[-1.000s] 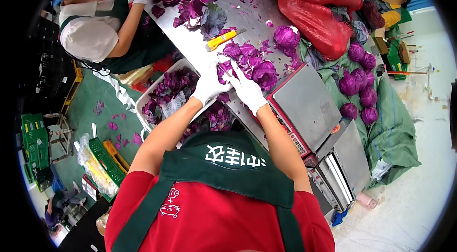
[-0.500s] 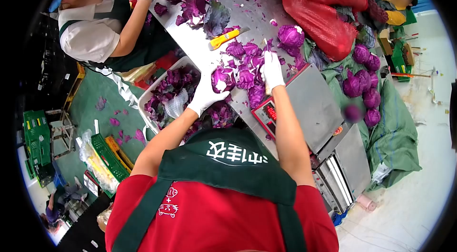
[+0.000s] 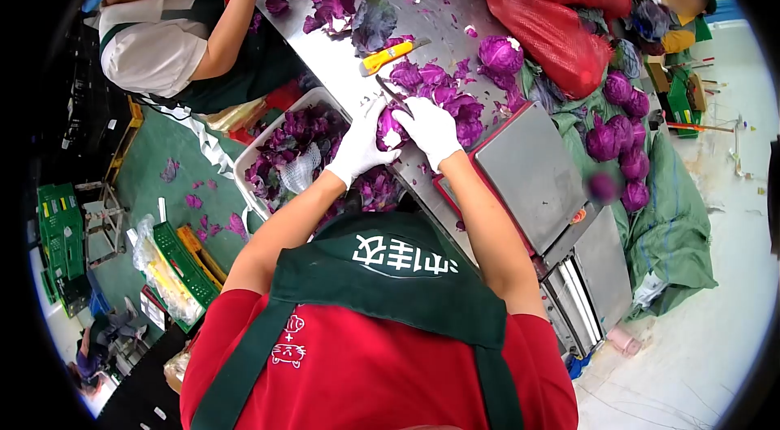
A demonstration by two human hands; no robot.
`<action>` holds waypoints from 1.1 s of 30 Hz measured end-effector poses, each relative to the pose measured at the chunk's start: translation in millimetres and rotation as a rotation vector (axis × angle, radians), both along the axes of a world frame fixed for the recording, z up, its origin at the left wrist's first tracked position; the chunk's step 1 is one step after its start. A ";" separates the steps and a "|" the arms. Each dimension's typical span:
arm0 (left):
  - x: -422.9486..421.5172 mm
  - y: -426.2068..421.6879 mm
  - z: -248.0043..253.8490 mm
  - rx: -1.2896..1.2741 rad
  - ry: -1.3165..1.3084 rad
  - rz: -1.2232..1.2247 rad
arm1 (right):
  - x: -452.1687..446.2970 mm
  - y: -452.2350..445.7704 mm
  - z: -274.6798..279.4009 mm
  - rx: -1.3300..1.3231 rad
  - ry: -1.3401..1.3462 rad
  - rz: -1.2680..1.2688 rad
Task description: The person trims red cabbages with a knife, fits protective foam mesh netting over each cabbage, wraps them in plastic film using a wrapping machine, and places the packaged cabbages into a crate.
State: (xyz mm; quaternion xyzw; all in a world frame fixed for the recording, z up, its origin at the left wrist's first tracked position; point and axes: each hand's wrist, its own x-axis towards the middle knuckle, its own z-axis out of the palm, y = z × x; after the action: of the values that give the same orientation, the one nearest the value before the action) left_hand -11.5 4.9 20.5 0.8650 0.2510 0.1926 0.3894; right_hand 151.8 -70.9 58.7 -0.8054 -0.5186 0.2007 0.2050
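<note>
From my end, all places go off the scale (image 3: 524,174). Far left of it: green crates (image 3: 61,227). Also well left, higher up: a co-worker (image 3: 154,56), light shirt, dark green apron, white gloves, hands on something purple. Lower left: torn leaves (image 3: 193,201) lying on the green floor.

Closer in, left of the scale: white tub (image 3: 249,196) full of purple trimmings, with a pale mesh piece (image 3: 301,170) among them. My left hand (image 3: 357,144), white glove, is between tub and scale, fingers and thumb wrapped round the near-left side of a purple cabbage (image 3: 390,135); good grip. So the cabbage sits just left of the scale, at the edge of the metal bench (image 3: 329,72), pale patch showing. Above it, up-left of the scale: yellow cutter (image 3: 386,58), lying on the bench, touched by neither hand.

My right hand (image 3: 431,129), also gloved, is just left of the scale, against the cabbage's right side, fingers closed on a dark strip (image 3: 388,89); too small to tell what it is. Loose leaves (image 3: 467,117) lie by that hand, up-left of the scale.

Above the scale: a trimmed head (image 3: 500,54) and red net sacks (image 3: 548,32). Right of it: whole heads (image 3: 624,137) clustered on green sheeting (image 3: 670,235). Farther up-right: another person, yellow sleeve (image 3: 678,41).
</note>
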 end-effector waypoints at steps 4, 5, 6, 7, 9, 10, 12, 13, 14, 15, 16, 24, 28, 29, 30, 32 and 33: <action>-8.2 -9.6 7.3 0.002 -0.036 -0.024 | 31.9 -8.0 -39.6 -0.043 -0.178 -0.103; -8.9 -3.8 -0.4 -0.004 -0.077 0.011 | 37.9 -5.9 -43.0 0.092 0.068 -0.179; -12.6 -4.8 -9.8 -0.024 -0.110 0.047 | 38.6 -9.0 -53.2 0.212 0.320 -0.252; -13.3 -4.0 -6.4 -0.057 -0.103 0.059 | 20.8 -8.9 12.0 0.065 0.655 -0.349; -11.2 -0.4 -7.1 -0.054 -0.070 0.032 | 18.2 -6.5 10.5 0.028 0.407 -0.130; -9.9 -0.4 -6.2 -0.050 -0.060 0.034 | 10.0 -7.1 31.2 -0.087 0.433 -0.071; -9.0 -0.3 -5.3 -0.042 -0.058 0.029 | 12.9 -7.0 -1.6 -0.146 0.444 -0.020; -8.5 0.2 -4.9 -0.032 -0.055 0.022 | 14.7 -6.0 -9.8 -0.116 0.450 -0.016; -6.7 0.5 -5.1 -0.034 -0.056 0.021 | 17.2 -6.4 -17.9 -0.088 0.455 -0.010; -4.7 0.5 -5.8 0.013 -0.029 0.005 | 15.9 -5.5 -13.7 -0.091 0.454 -0.010; -3.8 -0.5 -6.3 0.059 0.000 -0.011 | 14.4 -4.5 -9.2 -0.058 0.306 0.037; -12.2 -1.9 -6.0 0.062 -0.080 -0.089 | 47.4 -7.8 -9.7 -0.165 0.319 -0.039; -19.4 0.4 -5.7 -0.047 -0.112 -0.048 | 31.2 9.6 2.7 -0.080 0.458 -0.115; -21.2 3.9 -4.0 -0.080 -0.110 -0.051 | 35.1 12.7 -6.5 -0.048 0.287 -0.094; -24.9 7.7 -4.4 -0.066 -0.120 -0.066 | 40.8 12.1 -15.8 -0.039 0.282 -0.093; -36.5 7.3 -19.5 -0.116 -0.166 0.046 | 49.8 -0.3 -32.8 -0.006 0.026 -0.141; -40.1 6.5 -17.1 -0.247 -0.185 0.116 | 48.7 -6.0 -29.5 0.029 0.025 -0.207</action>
State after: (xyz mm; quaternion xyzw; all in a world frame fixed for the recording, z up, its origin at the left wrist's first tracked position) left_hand -51.6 11.4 3.5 0.7732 0.2854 0.2614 0.5023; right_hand 200.5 -76.9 29.2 -0.8491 -0.4328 0.1809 0.2430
